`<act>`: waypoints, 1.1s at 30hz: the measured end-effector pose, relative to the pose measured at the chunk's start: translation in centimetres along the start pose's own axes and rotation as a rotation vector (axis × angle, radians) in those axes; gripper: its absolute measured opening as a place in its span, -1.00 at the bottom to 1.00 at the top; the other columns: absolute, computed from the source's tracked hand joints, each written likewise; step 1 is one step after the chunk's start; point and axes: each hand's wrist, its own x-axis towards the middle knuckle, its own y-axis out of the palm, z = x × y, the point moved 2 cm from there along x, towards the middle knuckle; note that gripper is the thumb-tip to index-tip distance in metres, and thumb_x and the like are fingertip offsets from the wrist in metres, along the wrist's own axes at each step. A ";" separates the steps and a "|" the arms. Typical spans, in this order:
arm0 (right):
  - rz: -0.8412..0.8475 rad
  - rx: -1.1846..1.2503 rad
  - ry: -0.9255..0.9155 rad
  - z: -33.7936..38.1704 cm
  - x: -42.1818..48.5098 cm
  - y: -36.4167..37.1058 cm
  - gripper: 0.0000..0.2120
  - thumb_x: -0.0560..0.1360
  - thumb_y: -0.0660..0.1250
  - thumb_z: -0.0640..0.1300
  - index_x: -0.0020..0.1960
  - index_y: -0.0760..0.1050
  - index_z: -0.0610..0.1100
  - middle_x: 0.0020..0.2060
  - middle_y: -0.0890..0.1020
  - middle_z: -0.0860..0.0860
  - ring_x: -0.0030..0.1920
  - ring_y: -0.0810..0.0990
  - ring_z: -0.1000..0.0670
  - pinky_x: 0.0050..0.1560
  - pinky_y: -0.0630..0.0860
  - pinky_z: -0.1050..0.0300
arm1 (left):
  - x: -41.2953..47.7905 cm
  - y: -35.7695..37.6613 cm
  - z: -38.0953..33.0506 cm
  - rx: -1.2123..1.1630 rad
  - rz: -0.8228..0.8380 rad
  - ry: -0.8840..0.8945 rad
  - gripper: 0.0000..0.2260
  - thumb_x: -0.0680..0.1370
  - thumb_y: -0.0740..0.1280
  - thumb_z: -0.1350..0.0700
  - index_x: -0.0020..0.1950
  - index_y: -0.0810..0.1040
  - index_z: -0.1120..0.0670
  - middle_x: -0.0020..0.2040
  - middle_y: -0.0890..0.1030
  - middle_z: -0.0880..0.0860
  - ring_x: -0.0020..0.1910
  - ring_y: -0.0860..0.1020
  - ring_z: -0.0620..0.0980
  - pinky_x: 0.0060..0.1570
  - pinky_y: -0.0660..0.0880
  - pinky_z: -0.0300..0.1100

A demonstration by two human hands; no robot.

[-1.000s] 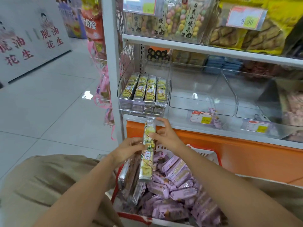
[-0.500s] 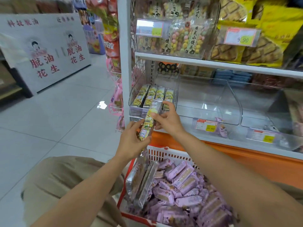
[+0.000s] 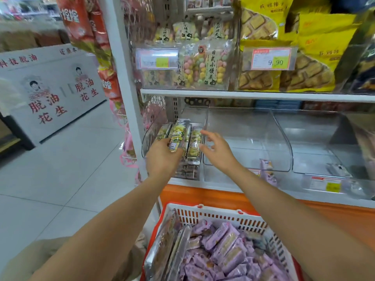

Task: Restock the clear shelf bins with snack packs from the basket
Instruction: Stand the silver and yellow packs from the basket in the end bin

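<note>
Just left of centre in the frame, my left hand (image 3: 162, 159) grips the lower end of a long yellow-green snack pack (image 3: 179, 134). I hold the pack tilted over the leftmost clear bin (image 3: 149, 138), with its upper end pointing toward the back of the shelf. Beneath and beside it, matching packs (image 3: 195, 142) lie side by side in that bin. My right hand (image 3: 218, 153) is at centre frame, just right of the row, fingers spread and loose, holding nothing; whether a fingertip touches the bin wall I cannot tell. Along the bottom of the frame sits the white and red basket (image 3: 213, 217), heaped with purple packs (image 3: 225, 246), and more long packs (image 3: 168, 246) stand on edge against its left side.
</note>
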 end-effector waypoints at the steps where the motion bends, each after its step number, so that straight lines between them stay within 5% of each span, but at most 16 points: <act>1: 0.019 0.011 -0.001 -0.4 0.2 0.0 -0.55 0.58 0.33 -0.14 0.44 0.37 -0.07 0.31 0.45 -0.07 0.32 0.41 -0.03 0.33 0.40 0.02 | 0.5 0.5 -0.3 0.019 0.013 -0.012 -0.56 0.53 0.39 -0.09 0.30 0.57 0.15 -0.01 0.69 0.16 -0.04 0.64 0.14 -0.02 0.56 -0.03; 3: 0.045 0.045 -0.004 -1.0 0.7 -0.1 -0.52 0.57 0.36 -0.11 0.46 0.35 -0.06 0.35 0.43 -0.05 0.32 0.42 -0.01 0.32 0.41 0.03 | 1.3 1.5 -1.1 0.077 0.034 -0.017 -0.56 0.53 0.40 -0.09 0.30 0.57 0.15 -0.09 0.69 0.15 -0.07 0.64 0.14 -0.03 0.56 -0.04; 8: 0.113 0.199 0.049 -3.0 1.2 -0.5 -0.42 0.55 0.39 -0.12 0.50 0.27 -0.04 0.36 0.39 0.00 0.34 0.40 0.06 0.27 0.41 0.16 | 3.0 3.9 -2.6 0.156 0.063 -0.051 -0.44 0.52 0.36 -0.26 0.36 0.53 0.09 0.11 0.68 0.10 0.04 0.64 0.12 0.00 0.53 -0.06; 11: 0.161 0.304 0.073 -3.8 1.2 -0.3 -0.43 0.55 0.39 -0.14 0.51 0.27 -0.04 0.39 0.37 0.02 0.32 0.41 0.09 0.16 0.47 0.24 | 3.5 4.7 -2.7 0.103 0.136 -0.042 -0.45 0.52 0.39 -0.20 0.37 0.53 0.14 0.23 0.63 0.11 0.16 0.60 0.11 0.11 0.48 -0.09; 14: 0.159 0.345 0.053 -4.2 1.4 -0.1 -0.44 0.54 0.40 -0.17 0.48 0.29 -0.02 0.41 0.36 0.02 0.30 0.42 0.11 0.06 0.50 0.34 | 3.2 4.9 -1.9 -0.032 0.204 0.024 -0.49 0.56 0.36 -0.13 0.41 0.49 0.13 0.26 0.61 0.06 0.04 0.62 0.00 0.06 0.49 -0.16; 20: 0.156 0.374 0.039 -4.6 1.6 0.0 -0.44 0.52 0.43 -0.13 0.45 0.32 0.05 0.39 0.37 0.03 0.34 0.42 0.01 0.25 0.53 -0.06 | 1.0 4.0 0.1 -0.120 0.389 0.224 -0.31 0.45 0.19 -0.21 0.55 0.29 0.03 -0.13 0.44 -0.27 -0.19 0.46 -0.47 -0.13 0.35 -0.53; 24: 0.152 0.352 0.029 -4.7 1.6 0.0 -0.43 0.52 0.42 -0.11 0.47 0.30 0.07 0.41 0.37 0.03 0.35 0.41 0.01 0.27 0.51 -0.10 | 1.5 4.5 0.0 -0.083 0.455 0.228 -0.23 0.44 0.09 -0.33 0.59 0.17 0.01 0.17 0.60 0.12 0.08 0.54 -0.08 0.09 0.40 -0.26; 26: 0.152 0.344 0.025 -4.7 1.6 0.0 -0.42 0.52 0.42 -0.10 0.48 0.29 0.06 0.42 0.36 0.02 0.36 0.41 0.02 0.27 0.51 -0.09 | 1.9 5.3 -0.1 -0.063 0.508 0.222 -0.29 0.51 0.09 -0.27 0.61 0.10 0.00 0.44 0.43 0.19 0.36 0.43 0.09 0.33 0.31 -0.06; 29: 0.151 0.335 0.012 -4.7 1.5 0.0 -0.43 0.54 0.40 -0.10 0.48 0.28 0.06 0.41 0.36 0.03 0.32 0.42 0.09 0.24 0.53 0.02 | 2.1 6.0 -0.3 -0.070 0.549 0.208 -0.33 0.53 0.06 -0.23 0.61 0.04 -0.04 0.59 0.20 0.04 0.56 0.15 0.01 0.52 0.10 0.00; 33: 0.142 0.290 -0.011 -4.4 1.3 0.0 -0.44 0.55 0.38 -0.11 0.48 0.28 0.04 0.41 0.36 0.02 0.29 0.43 0.11 0.21 0.54 0.04 | 1.9 5.7 0.4 -0.042 0.519 0.203 -0.24 0.49 0.01 -0.34 0.62 0.04 -0.01 0.59 0.20 0.03 0.55 0.17 0.01 0.52 0.11 0.05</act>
